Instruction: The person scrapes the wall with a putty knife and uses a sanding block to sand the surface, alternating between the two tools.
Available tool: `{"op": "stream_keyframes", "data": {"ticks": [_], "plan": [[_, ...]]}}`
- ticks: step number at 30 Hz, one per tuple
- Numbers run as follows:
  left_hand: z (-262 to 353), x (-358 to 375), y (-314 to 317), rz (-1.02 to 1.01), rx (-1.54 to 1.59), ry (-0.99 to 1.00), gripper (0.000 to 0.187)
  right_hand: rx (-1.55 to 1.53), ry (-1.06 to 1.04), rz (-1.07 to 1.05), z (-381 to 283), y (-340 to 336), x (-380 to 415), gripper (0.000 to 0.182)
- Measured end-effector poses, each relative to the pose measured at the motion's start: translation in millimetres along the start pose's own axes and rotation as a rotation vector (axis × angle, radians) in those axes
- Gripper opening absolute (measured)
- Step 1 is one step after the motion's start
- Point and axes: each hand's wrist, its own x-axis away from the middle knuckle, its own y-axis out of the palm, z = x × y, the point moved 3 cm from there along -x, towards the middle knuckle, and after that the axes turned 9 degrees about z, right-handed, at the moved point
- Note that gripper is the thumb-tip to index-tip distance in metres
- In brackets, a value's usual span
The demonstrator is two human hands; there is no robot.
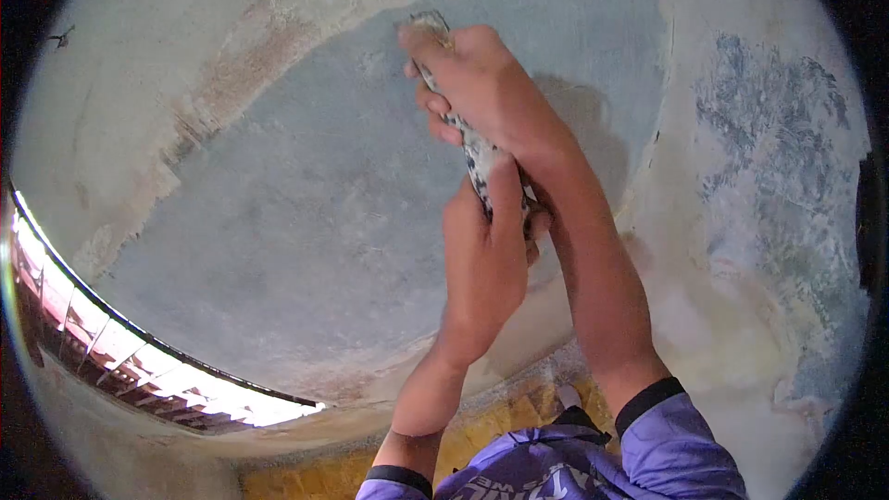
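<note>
Before the wall, I hold a long, narrow tool (pixel 477 153) with both hands. White and dark spatter covers its surface, and it slants from upper left to lower right. My right hand (pixel 474 74) wraps its upper part, fingers curled round the left edge. Lower down, my left hand (pixel 486 250) is closed on the bottom end, the thumb lying along it. The tool's top end sticks out past my right hand, close over a grey plastered patch (pixel 306 204) of the wall. My fingers hide much of the tool, so I cannot tell its exact kind.
Rough, brownish bare wall (pixel 241 69) borders the grey patch at upper left. To the right, the pale wall has blotchy blue-grey marks (pixel 769 139). A bright barred opening (pixel 139 366) curves along the lower left. Yellowish floor (pixel 333 477) shows below, near my foot (pixel 569 396).
</note>
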Motion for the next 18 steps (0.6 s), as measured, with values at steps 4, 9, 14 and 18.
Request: {"op": "stream_keyframes", "data": {"ticks": [4, 9, 14, 18], "plan": [[4, -1, 3, 0.037, 0.012, 0.029, 0.040, -0.022, 0.012, 0.019, -9, 1, 0, 0.036], [3, 4, -5, 0.037, -0.036, 0.021, 0.042, -0.105, -0.051, 0.017, 4, 2, -3, 0.034], [9, 4, -2, 0.051, -0.055, 0.006, 0.044, -0.108, -0.044, 0.030, 3, 5, -12, 0.036], [0, 10, -8, 0.074, -0.080, -0.007, 0.044, -0.074, -0.016, -0.011, 8, 6, 8, 0.036]]}}
